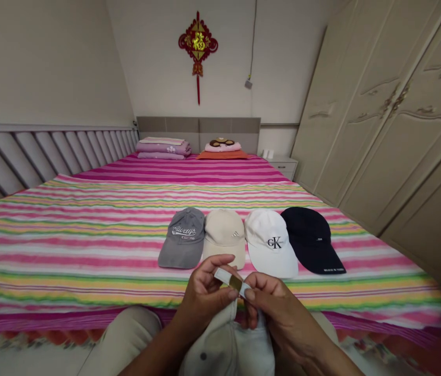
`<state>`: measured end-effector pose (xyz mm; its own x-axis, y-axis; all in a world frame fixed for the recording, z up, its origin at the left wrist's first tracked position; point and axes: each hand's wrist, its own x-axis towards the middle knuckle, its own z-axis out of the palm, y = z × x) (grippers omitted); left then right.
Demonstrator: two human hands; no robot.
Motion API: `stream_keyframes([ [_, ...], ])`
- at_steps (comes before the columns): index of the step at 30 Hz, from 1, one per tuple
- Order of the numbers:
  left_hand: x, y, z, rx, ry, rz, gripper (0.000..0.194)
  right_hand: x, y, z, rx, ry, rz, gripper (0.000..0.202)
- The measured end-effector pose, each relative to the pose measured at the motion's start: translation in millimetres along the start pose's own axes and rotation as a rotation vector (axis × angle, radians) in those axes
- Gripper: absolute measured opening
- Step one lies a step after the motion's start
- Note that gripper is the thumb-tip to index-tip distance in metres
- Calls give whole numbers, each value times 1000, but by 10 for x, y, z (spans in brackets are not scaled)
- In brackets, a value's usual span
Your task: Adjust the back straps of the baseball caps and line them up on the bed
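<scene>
Head view shows, at the lower centre of the frame, the left hand [202,292] and the right hand [278,308] meeting over a cream cap [224,344] of soft cotton twill that rests in the person's lap, its rounded crown and a small dark eyelet facing up. Both grips are closed on the cap's strap [231,279], a flat pale band with a dull brass-coloured metal buckle near its middle: the left thumb and fingertips pinch the band's upper left end, the right thumb and forefinger pinch the end just right of the buckle. Beyond the hands, across the middle of the frame, a bed [87,245] carries a thin woven sheet striped in pink, green, yellow and white. Four more caps lie on it in a close row, brims toward the camera: a grey cap [183,237] with stitched lettering, a beige cap [224,235], a white cap [269,243] with dark embroidered letters, and a navy cap [312,237], each touching or slightly overlapping its neighbour. Folded pink bedding [163,148] sits at the upper middle against a padded headboard. A cream wardrobe [392,115] with carved panels fills the right side.
</scene>
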<state>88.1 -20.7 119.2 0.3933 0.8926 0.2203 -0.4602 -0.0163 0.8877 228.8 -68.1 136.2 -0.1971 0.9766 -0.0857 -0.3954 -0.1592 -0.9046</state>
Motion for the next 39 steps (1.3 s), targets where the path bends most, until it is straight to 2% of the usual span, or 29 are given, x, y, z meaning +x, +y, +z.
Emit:
stream_keyframes([
  [7, 2, 7, -14, 11, 41, 22, 46, 13, 11, -19, -11, -6, 35, 28],
  [12, -3, -28, 5, 6, 4, -2, 48, 40, 51, -17, 6, -12, -22, 26],
  [18, 1, -33, -11, -2, 22, 6, 48, 31, 33, -32, 18, -13, 56, 27],
  [24, 8, -57, -24, 14, -17, 7, 49, 33, 8, -23, -8, -5, 34, 27],
  [28, 16, -14, -64, -32, -77, -123, 40, 38, -5, -30, -4, 12, 46, 29],
  [31, 56, 45, -106, -115, -121, -229, 41, 38, -3, -58, -4, 28, 59, 29],
  [34, 107, 89, -118, -32, -125, -278, 42, 39, 4, -83, 1, 20, 74, 29],
  [39, 130, 80, -72, 130, -142, -190, 40, 38, -7, -104, 11, 20, 90, 31],
])
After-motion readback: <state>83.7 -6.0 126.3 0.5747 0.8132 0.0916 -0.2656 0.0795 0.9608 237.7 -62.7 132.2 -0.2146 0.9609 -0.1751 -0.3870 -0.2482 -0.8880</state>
